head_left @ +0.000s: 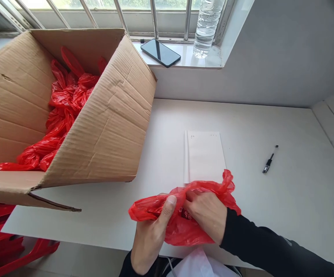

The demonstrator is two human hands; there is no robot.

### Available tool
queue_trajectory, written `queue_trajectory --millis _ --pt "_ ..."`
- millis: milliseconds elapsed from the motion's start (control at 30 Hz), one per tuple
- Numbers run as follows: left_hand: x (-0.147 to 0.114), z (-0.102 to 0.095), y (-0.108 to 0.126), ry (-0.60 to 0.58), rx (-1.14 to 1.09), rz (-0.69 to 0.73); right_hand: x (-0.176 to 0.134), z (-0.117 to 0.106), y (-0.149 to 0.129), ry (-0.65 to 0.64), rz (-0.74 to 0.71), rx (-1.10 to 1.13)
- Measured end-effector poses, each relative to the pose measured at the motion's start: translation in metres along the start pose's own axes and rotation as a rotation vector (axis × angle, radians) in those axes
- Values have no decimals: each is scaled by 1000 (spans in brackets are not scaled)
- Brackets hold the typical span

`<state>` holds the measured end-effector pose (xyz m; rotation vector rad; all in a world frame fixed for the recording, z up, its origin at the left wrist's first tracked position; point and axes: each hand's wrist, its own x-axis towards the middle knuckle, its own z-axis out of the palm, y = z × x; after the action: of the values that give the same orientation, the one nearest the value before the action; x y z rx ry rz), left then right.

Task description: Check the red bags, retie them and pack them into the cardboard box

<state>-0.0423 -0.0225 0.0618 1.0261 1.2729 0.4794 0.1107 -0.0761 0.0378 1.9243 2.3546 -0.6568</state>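
A crumpled red plastic bag (190, 232) is held over the front edge of the white table. My left hand (152, 234) is closed on its left side, thumb on top and fingers underneath. My right hand (205, 211) reaches into the bag's mouth, and the red film hides its fingers. Between the hands, a small part of a dark item with a red-and-white pattern (186, 214) shows inside the bag; its kind cannot be made out. Just beyond the bag lie white sheets or a booklet (207, 154), partly covered by it.
A large open cardboard box (106, 127) at the left holds several knotted red bags (68, 100). A black-and-clear pen (268, 163) lies on the table (271, 223) at right. A phone (161, 52) and a water bottle (207, 29) rest on the windowsill. A red chair (13, 246) stands lower left.
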Motion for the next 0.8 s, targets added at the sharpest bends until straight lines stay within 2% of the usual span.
queue_trajectory --millis 100,233,367,467,567,633,700,733,767,800 --pt "1 -5 -2 36 16 -61 -10 -9 2 -128 66 -97" --pt "0 -1 1 33 65 -16 -11 -6 4 -231 94 -181" --pt "-2 5 6 40 105 34 -6 -1 9 -216 98 -163" --pt "-2 4 5 36 102 -3 -9 -3 14 -202 123 -140" --pt "-2 3 4 32 83 -33 -13 -6 17 -124 203 -104" --pt "-1 3 5 40 81 -40 -17 -10 13 -24 253 -65" --pt "-1 2 5 45 80 -60 -24 -19 6 16 141 161" --pt "0 2 5 42 69 -74 -29 -27 0 8 31 327" --pt "1 1 4 39 50 -89 -35 -36 -6 -66 -156 556" --pt "3 0 3 41 31 -100 -41 -45 -12 -126 -290 695"
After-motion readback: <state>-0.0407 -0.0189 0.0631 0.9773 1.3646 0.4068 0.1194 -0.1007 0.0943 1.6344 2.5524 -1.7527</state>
